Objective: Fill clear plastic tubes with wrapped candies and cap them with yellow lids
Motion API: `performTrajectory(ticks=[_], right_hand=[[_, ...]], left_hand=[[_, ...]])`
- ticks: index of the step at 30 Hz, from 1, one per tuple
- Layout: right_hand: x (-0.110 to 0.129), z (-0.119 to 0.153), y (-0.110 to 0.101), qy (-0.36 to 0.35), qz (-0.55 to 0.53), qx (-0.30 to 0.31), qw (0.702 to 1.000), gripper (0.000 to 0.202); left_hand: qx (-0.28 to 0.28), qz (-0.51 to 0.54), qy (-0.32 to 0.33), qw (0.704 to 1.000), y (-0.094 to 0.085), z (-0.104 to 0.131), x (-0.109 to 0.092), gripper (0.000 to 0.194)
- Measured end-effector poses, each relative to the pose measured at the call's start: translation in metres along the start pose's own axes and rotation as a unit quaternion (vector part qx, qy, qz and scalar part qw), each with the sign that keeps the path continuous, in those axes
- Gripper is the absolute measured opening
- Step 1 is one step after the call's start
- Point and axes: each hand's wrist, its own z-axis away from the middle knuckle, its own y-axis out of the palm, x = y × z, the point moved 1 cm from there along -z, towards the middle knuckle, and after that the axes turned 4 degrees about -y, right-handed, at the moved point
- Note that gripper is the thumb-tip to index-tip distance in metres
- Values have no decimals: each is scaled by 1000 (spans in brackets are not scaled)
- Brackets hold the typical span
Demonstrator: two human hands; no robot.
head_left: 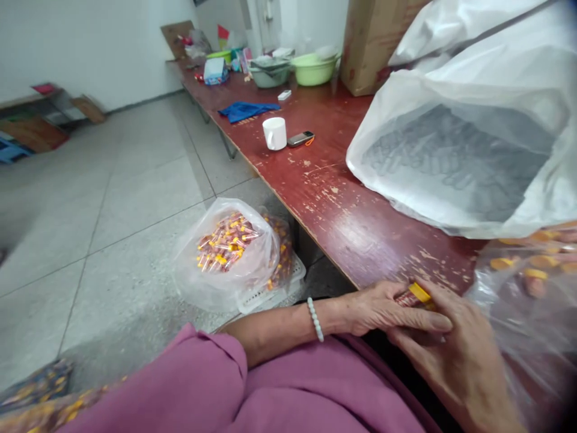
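Observation:
A small clear tube with a yellow cap (420, 293) and reddish-brown contents is held between my two hands at the table's near edge. My left hand (383, 310), with a pale bead bracelet on the wrist, wraps round the tube, its thumb lying across towards the other hand. My right hand (469, 346) closes round it from the other side, fingers bent near the cap. Another yellow edge shows just under the cap, but my fingers mostly hide it. Beside my right hand, a clear plastic bag (491, 300) holds more yellow-capped tubes.
A large white sack (387, 180) of clear empty tubes lies open on the red table (324, 210). Further along stand a white mug (274, 133), a phone (300, 139), a blue cloth (247, 110) and basins (314, 71). On the floor sits a bag of capped tubes (228, 240).

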Motion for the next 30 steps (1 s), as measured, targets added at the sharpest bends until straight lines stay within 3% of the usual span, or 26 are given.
performTrajectory(ticks=[3,8,12,14,16,19,21,22,26,30], right_hand=[[-1,0,1,-106,120,5,987,55],[5,-9,1,-246,197,33,948,50],[8,-10,17,-237,181,83,951,68],[8,-8,21,-200,155,90,963,84],[6,-6,19,-160,132,82,975,86],[1,-3,2,-112,118,81,983,61],[-3,-1,-11,-80,107,84,987,51],[-5,0,-16,-63,98,85,989,49],[-10,4,-25,-18,71,85,994,44],[-12,7,-23,-10,66,82,994,42]], left_hand=[[-10,46,10,999,-6,0,7,51],[-20,105,-19,994,-18,-1,15,47],[-70,117,-17,991,-34,13,9,46],[-100,104,-19,989,-51,34,-3,48],[-159,107,10,981,-76,64,-20,46],[-326,150,128,924,-129,120,-54,35],[-500,175,181,829,-168,155,-75,34],[-537,181,179,804,-185,169,-83,36],[-612,195,183,744,-235,199,-106,39],[-648,199,197,708,-253,199,-110,28]])
